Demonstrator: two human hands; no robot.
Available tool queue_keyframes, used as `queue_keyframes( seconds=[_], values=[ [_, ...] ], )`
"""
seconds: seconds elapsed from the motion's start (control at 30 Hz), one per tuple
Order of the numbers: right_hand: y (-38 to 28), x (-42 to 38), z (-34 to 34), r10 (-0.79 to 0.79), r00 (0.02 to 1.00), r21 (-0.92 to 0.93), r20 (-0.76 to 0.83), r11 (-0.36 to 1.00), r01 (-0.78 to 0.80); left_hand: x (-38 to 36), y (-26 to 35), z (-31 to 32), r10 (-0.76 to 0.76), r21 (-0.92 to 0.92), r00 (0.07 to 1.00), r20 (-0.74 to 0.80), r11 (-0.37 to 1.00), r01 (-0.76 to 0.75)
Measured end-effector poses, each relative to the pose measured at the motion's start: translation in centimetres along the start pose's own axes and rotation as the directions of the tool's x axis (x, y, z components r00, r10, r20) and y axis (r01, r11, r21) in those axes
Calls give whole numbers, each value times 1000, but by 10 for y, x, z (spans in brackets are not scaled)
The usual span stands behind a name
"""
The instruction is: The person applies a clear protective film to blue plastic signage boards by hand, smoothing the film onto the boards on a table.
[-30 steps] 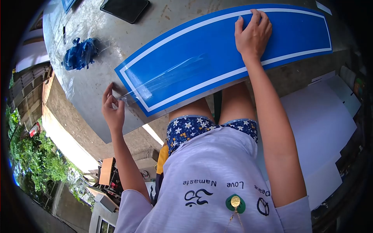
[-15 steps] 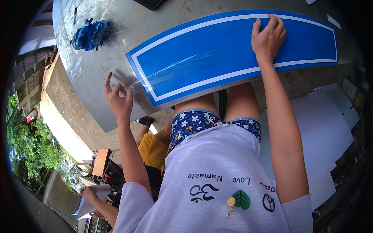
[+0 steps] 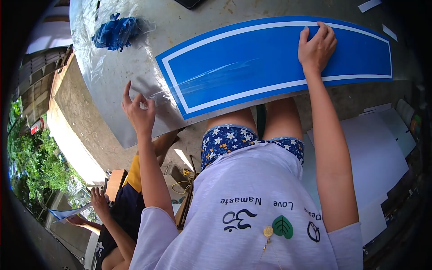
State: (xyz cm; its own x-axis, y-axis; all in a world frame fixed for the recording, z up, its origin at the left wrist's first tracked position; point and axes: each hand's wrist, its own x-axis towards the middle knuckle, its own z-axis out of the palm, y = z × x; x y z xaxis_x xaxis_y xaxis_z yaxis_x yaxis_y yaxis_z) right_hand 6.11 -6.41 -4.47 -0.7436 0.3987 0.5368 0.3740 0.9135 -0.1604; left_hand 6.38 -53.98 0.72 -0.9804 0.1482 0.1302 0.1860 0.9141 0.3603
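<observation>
Film [image 3: 198,85], clear, half peeled off left end of blue sign [image 3: 270,58]; loose corner runs left to left hand [image 3: 138,112]. Left fingertips pressed together, pinching film corner, just off sign's left edge. Sign's long axis runs left-right across metal table [image 3: 117,90]. Right hand [image 3: 317,47] spread flat on sign's far right part, pressing down. Crumpled blue scraps [image 3: 116,32] on table, far left. No containers. Another person's hand [image 3: 98,198] near left, holding sheet.
</observation>
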Motion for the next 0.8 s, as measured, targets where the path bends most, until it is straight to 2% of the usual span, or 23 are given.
queue_keyframes(
  seconds=[0.37,0.47,0.57,0.8],
  values=[
    [-1,0,-1,9,1000,-9,2,1000,-9,-4,-14,0,-164,65,986,16,985,163],
    [-1,0,-1,7,1000,-14,-2,1000,-7,-4,-20,-3,-112,-22,994,13,993,112],
    [-2,0,-2,12,1000,-9,7,1000,-12,-2,-21,-11,-103,26,994,46,994,102],
    [-1,1,-2,18,1000,-22,17,1000,-17,1,-24,-20,-107,-4,992,60,994,107]
  ],
)
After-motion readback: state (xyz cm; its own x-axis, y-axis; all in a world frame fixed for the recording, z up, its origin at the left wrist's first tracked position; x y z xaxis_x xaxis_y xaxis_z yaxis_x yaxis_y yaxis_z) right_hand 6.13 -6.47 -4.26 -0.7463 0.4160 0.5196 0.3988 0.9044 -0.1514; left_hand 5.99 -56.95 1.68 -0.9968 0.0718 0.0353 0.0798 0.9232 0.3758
